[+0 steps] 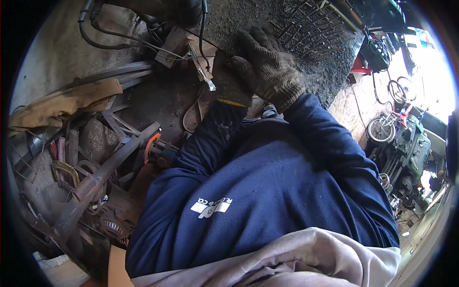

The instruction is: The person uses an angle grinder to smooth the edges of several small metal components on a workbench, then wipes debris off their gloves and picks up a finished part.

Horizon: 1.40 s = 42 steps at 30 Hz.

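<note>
Table (323, 79) beneath R hand (272, 67), prob. bracing it; fingers loosely open, thumb apart. L hand (231, 82) by table edge, fingers: can't tell. Rods (311, 32) atop table.

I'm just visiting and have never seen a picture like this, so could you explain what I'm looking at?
There is no robot here. A camera worn on a person's head looks down, and its wide lens bends straight edges and darkens the corners. The big blue shape is the wearer's own navy-blue, long-sleeved top.

The right hand, in a grimy grey-brown knit glove, is over a worktop strewn with dark grit. The left hand, in a darker glove with a yellow cuff edge, is close beside it in shadow. I can't tell whether either holds anything.

On the worktop, beyond the right hand, lies a group of thin, dark, bent metal rods.
</note>
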### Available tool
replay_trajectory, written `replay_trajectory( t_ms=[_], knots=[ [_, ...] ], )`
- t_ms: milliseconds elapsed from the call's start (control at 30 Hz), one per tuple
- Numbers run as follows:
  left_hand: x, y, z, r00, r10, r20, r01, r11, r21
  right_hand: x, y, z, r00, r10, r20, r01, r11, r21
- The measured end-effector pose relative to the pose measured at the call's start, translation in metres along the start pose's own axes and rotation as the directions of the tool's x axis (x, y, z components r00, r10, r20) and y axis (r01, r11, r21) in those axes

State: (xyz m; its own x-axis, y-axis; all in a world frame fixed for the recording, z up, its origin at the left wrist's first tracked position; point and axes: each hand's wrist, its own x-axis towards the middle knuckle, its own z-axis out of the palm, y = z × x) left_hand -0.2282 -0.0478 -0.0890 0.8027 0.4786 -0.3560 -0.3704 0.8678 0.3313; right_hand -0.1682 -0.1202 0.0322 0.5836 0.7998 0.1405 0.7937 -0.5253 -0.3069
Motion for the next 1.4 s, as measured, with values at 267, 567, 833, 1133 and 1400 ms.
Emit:
replay_trajectory(
  t_ms=[267,567,833,1133,1400],
  knots=[
    [-0.005,0.0,-0.003,1.0,0.009,0.009,-0.009,0.997,0.072,-0.019,-0.003,-0.008,0.944,-0.311,-0.108,0.318,0.946,0.057],
    [-0.004,-0.007,-0.002,1.0,0.011,0.013,-0.012,0.992,0.129,-0.02,0.005,-0.019,0.993,0.066,0.094,-0.066,0.998,0.004],
    [-0.004,-0.001,-0.004,0.999,0.028,0.022,-0.032,0.985,0.169,-0.018,0.015,-0.008,0.998,0.03,0.051,-0.036,0.991,0.127],
    [-0.004,0.0,-0.002,0.999,0.041,0.035,-0.047,0.981,0.187,0.019,0.029,0.005,0.949,-0.308,-0.07,0.314,0.943,0.108],
    [-0.007,0.007,-0.007,0.998,0.049,0.048,-0.058,0.975,0.215,0.012,0.017,0.02,0.837,-0.545,0.041,0.538,0.835,0.114]
  ],
)
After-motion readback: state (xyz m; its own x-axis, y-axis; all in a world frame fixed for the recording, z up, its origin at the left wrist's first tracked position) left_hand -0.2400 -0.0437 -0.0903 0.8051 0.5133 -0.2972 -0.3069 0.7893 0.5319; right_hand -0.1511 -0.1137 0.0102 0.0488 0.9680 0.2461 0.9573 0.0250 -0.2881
